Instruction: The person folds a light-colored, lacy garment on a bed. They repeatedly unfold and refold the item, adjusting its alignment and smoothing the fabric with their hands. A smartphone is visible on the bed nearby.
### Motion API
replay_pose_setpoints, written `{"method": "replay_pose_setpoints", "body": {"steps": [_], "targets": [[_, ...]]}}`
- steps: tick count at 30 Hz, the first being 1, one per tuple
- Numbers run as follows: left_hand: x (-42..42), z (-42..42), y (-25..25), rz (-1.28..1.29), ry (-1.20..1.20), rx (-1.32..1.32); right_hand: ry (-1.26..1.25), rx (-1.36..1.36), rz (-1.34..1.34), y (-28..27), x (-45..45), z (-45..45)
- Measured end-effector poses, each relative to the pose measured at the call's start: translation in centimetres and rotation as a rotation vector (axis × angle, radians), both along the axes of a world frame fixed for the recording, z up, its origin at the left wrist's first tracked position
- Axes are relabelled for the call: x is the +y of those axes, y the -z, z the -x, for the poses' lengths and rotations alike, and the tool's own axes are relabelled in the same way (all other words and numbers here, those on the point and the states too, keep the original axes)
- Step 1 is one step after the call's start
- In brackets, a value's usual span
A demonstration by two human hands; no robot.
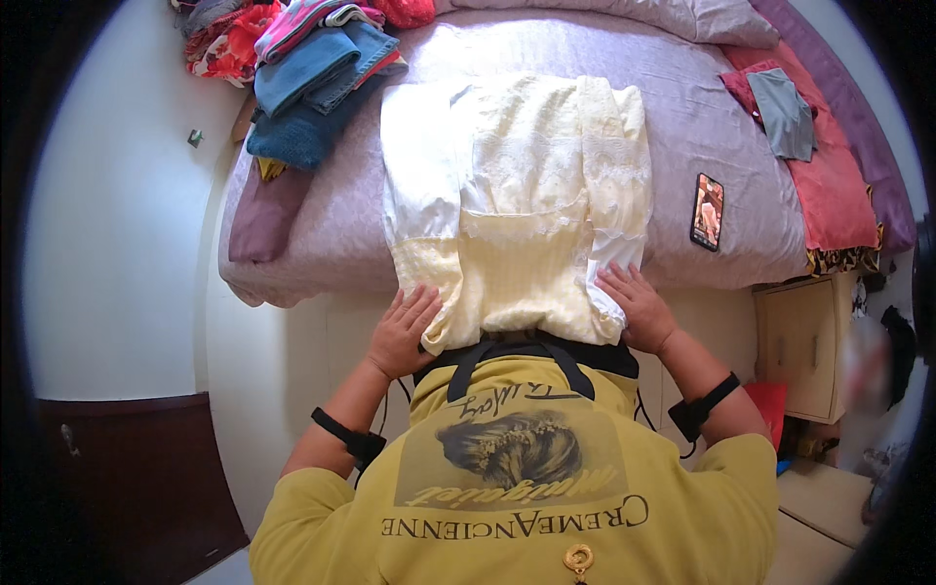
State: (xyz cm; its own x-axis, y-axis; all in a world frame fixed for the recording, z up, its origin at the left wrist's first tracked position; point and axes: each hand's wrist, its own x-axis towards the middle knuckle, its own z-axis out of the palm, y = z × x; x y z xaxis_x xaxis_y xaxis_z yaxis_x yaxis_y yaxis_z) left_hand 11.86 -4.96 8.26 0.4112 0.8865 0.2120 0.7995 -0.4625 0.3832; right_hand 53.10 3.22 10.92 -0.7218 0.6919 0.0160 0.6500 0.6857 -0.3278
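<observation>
A pale yellow dress (pixel 526 256) with white lace trim lies folded lengthwise before me, its far part on the bed and its near end reaching past the bed edge to my waist. My left hand (pixel 406 325) holds the near left corner, fingers laid over the cloth and thumb mostly hidden. At the near right corner, my right hand (pixel 640 307) grips a white-edged fold, fingers spread on top. White cloth also shows along the dress's left side. Both hands are level with each other, just in front of my body.
A lilac-covered bed (pixel 680 124) spreads ahead. Folded jeans (pixel 307 73) top a clothes pile at the far left. A smartphone (pixel 707 212) with a lit screen lies right of the dress. Beyond it are a grey cloth (pixel 781 110) and a coral cloth (pixel 833 194). A wooden cabinet (pixel 797 344) stands at right.
</observation>
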Motion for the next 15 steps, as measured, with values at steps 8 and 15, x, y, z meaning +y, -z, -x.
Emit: {"method": "replay_pose_setpoints", "body": {"steps": [8, 15], "targets": [[2.6, -0.1, -3.0, 0.186, -0.01, -0.33, 0.11, 0.336, 0.177, -2.2, 1.8, -0.5], [3.6, 2.7, -11.8, 0.211, 0.099, -0.614, 0.14, 0.657, 0.553, -8.9, 2.8, -2.8]]}}
